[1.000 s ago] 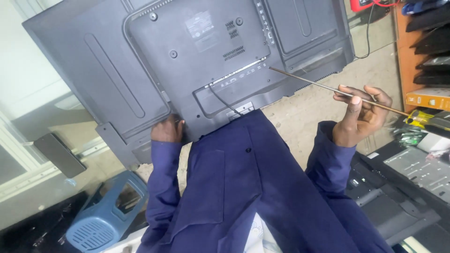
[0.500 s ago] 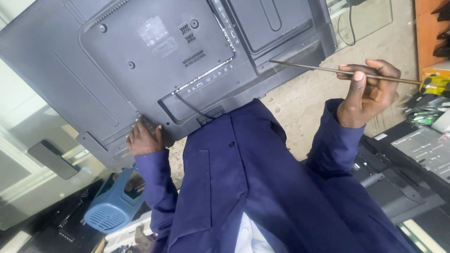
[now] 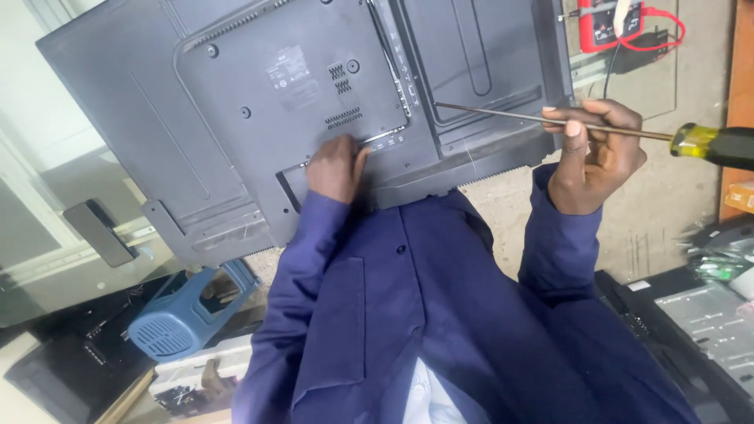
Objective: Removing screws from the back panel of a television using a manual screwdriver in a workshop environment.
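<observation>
Back of a flat-panel television (image 3: 236, 133), dark grey plastic, fills the far left and centre of the view, tilted, rear cover facing the camera. Screw holes and a vent grille show around the raised centre section.

Left hand (image 3: 336, 166) lies flat on the lower edge of the raised centre section, fingers together and pressed on the cover beside a recessed port area. Nothing is gripped in it.

Right hand (image 3: 591, 153) is to the right of the television's lower right corner, fingers and thumb closed around the metal shaft of a long screwdriver (image 3: 550, 120). The shaft runs nearly level; its tip sits on the back cover near the centre right, just beside a vertical seam. The yellow and black handle sticks out to the right past the hand, ungripped.

Both arms in dark blue sleeves; a blue work coat (image 3: 440, 314) takes up the near centre.

Near left: a blue plastic stool (image 3: 177, 322) lying on its side on the floor, with dark panels just beside it. Far right: a red meter (image 3: 603, 23) with red leads. Near right: a bare metal chassis panel (image 3: 719, 322), partly cut off by the frame.
</observation>
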